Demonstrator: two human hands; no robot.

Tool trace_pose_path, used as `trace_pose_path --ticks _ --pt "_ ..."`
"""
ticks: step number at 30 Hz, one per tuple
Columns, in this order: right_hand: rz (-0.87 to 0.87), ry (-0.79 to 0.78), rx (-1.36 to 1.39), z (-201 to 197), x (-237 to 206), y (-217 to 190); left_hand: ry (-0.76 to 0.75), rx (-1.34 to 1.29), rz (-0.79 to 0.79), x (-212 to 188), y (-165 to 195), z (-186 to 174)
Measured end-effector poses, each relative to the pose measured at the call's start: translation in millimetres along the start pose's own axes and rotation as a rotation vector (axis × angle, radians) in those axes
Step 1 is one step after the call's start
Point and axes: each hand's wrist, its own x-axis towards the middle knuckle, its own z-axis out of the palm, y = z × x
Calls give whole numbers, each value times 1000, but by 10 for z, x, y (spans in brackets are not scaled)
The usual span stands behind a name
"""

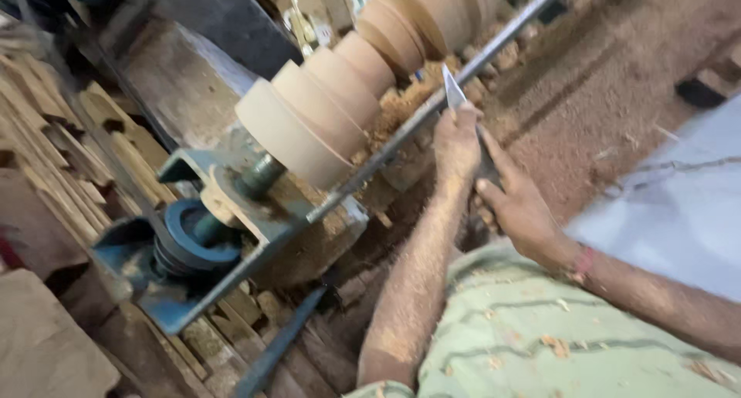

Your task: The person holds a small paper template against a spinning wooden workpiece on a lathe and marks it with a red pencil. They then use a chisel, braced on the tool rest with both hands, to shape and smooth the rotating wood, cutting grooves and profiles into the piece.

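A wood lathe (pixel 231 213) fills the left and middle of the scene, its blue-green metal frame sitting low at the near left with a dark pulley wheel (pixel 189 240) on its shaft. Mounted on it, a long pale wooden workpiece (pixel 332 97), turned into stepped rings and discs, runs from the middle up toward the far right. Sawdust (pixel 610 74) covers the ground to the right in a broad brown spread, and more shavings are heaped just under the workpiece. Stacked wooden slats (pixel 54 143) lie at the far left. A thin metal bar, the tool rest (pixel 432 105), runs slantwise along the near side of the workpiece. The left hand (pixel 457 142), dusted with wood, sits on this bar, its fingers curled tight and pressed together around the flat steel chisel (pixel 454 95), whose pointed blade stands up just beyond the knuckles, close to the workpiece; whether the tip touches the wood cannot be told. The right hand (pixel 517 205) lies nearer and to the right, fingers closed about the chisel's hidden rear end, forefinger stretched along it toward the left hand.
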Motion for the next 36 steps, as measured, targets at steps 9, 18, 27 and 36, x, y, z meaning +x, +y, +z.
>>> trace_pose_path --ticks 9,18,27,36 --pt "2 -10 110 101 -1 42 -43 -101 -40 6 45 3" --pt "63 -4 55 66 10 -23 -42 -99 -48 1 69 16" --pt "52 -9 8 9 24 -38 -27 -167 -11 19 20 63" --pt "85 -7 23 10 5 -73 -24 -160 -72 -3 43 80"
